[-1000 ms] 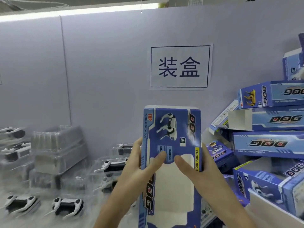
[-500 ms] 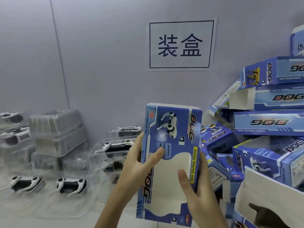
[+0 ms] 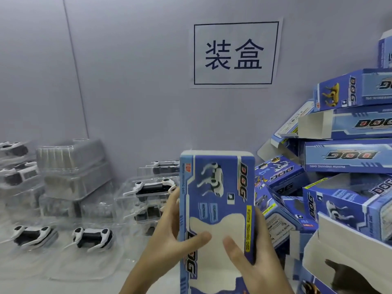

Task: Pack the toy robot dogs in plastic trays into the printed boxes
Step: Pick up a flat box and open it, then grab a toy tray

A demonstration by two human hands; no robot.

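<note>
Head camera view, looking forward and slightly down at a packing station against a pale wall. Both hands hold one printed box [image 3: 216, 209] upright in the centre of the view, its blue front face and white window cut-out turned toward the wearer. The left hand [image 3: 169, 236] grips the box's left edge, thumb laid across the white window area. The right hand [image 3: 252, 257] grips the right edge, thumb likewise on the front face and fingers wrapped behind. The box looks flat or only partly opened; whether its ends are open cannot be told.

To the left, on the bench [image 3: 106, 283], toy robot dogs in clear plastic trays [image 3: 91, 238] lie in a row, with more filled trays stacked just behind the box [image 3: 152, 187]. A stack of clear trays [image 3: 74, 166] stands farther back on the left. To the right, a heap of printed boxes [image 3: 343, 155] leans against the wall, some with flaps open. A paper sign [image 3: 235, 53] with two Chinese characters hangs on the wall above.

The step in hand appears to be readying one box for filling. The next move likely calls for squaring the box open and freeing an end flap, then one hand reaching left for a trayed dog to slide inside.
</note>
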